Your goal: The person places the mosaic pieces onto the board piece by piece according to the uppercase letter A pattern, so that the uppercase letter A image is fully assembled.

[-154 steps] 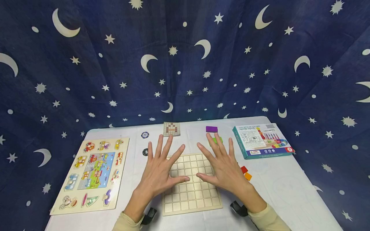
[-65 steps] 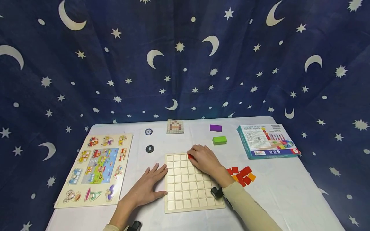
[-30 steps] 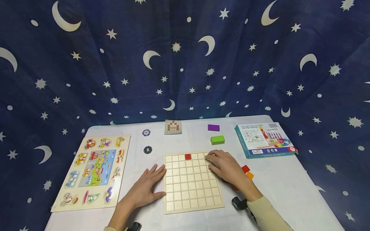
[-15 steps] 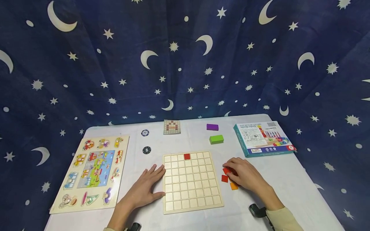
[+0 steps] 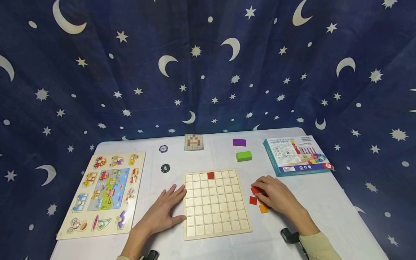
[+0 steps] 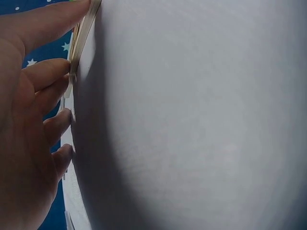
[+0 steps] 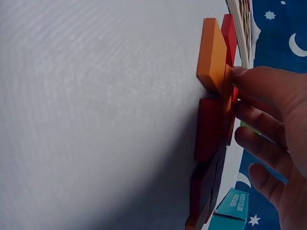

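A pale wooden grid board [image 5: 212, 207] lies in front of the person, with one red square tile [image 5: 211, 175] in the middle of its far row. My left hand [image 5: 160, 212] rests flat on the cloth, fingers spread, its thumb and fingertips at the board's left edge. To the right of the board, my right hand [image 5: 276, 194] bends over a pile of tiles and pinches a red tile [image 5: 255, 190] between thumb and fingers. Another red tile [image 5: 252, 200] and an orange tile [image 7: 211, 55] lie beside it. The palm hides more tiles, partly seen in the right wrist view.
Beyond the board are a pattern card [image 5: 193, 142], a purple block [image 5: 239, 142] and a green block [image 5: 244, 156]. Two poker chips [image 5: 165, 168] lie at the back left. A peg puzzle [image 5: 136, 187] fills the left side; a boxed toy [image 5: 297, 155] lies at the back right.
Both hands first hovered over the board. The left moved to its left edge; the right set a red tile in the far row, then went back to the pile. The last half second shows hardly any movement.
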A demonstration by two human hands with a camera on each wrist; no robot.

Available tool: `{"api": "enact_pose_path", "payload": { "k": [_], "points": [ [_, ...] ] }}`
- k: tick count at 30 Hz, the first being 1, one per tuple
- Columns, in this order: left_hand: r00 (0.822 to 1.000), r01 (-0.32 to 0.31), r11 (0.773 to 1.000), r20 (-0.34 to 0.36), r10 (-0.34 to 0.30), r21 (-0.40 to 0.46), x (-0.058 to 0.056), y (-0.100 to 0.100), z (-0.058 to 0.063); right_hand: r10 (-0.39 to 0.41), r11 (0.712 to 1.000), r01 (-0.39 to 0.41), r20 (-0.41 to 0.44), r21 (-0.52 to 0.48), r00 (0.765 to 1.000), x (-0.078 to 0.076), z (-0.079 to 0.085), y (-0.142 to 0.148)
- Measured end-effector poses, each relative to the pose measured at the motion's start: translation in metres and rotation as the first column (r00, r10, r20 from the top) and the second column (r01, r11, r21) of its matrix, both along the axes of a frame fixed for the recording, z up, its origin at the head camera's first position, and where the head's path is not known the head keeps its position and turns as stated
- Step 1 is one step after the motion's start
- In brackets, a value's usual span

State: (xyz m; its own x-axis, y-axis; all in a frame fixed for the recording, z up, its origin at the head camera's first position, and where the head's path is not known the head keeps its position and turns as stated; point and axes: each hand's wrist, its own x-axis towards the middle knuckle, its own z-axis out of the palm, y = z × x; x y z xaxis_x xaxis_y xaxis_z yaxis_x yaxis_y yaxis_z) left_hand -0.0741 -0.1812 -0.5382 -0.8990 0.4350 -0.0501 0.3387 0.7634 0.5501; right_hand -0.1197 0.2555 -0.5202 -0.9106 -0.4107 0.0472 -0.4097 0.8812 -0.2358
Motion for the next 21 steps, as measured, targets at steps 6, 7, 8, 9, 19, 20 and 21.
{"api": "enact_pose_path", "payload": {
  "k": [6,7,8,9,19,20,21],
  "points": [
    [1.0,-0.004,1.0,0.012,0.004,0.003,0.0,0.0,-0.001,0.002,1.0,-0.002,-0.028,0.019,1.0,-0.003,-0.002,-0.002],
    [1.0,-0.004,1.0,0.01,0.004,0.004,0.0,-0.001,-0.002,0.0,1.0,0.001,-0.038,0.025,0.999,-0.004,-0.002,-0.003],
    [1.0,-0.003,1.0,0.006,0.003,0.003,0.0,-0.001,-0.002,-0.003,1.0,0.004,-0.05,0.029,0.999,-0.005,-0.003,-0.004],
    [1.0,-0.002,1.0,0.001,0.002,0.003,0.0,-0.001,-0.002,-0.007,0.999,0.01,-0.064,0.034,0.998,-0.005,-0.003,-0.005],
    [1.0,0.0,1.0,-0.01,0.0,0.006,-0.001,-0.001,-0.002,0.027,1.0,-0.027,-0.152,0.002,0.988,-0.018,0.002,-0.031],
    [1.0,-0.002,1.0,-0.01,0.002,0.007,-0.001,-0.001,-0.002,0.041,0.999,-0.041,-0.152,0.0,0.987,-0.02,0.003,-0.036],
    [1.0,-0.003,1.0,-0.008,0.003,0.012,0.0,-0.001,-0.002,0.055,0.998,-0.056,-0.152,-0.002,0.987,-0.022,0.005,-0.042]
  ]
}}
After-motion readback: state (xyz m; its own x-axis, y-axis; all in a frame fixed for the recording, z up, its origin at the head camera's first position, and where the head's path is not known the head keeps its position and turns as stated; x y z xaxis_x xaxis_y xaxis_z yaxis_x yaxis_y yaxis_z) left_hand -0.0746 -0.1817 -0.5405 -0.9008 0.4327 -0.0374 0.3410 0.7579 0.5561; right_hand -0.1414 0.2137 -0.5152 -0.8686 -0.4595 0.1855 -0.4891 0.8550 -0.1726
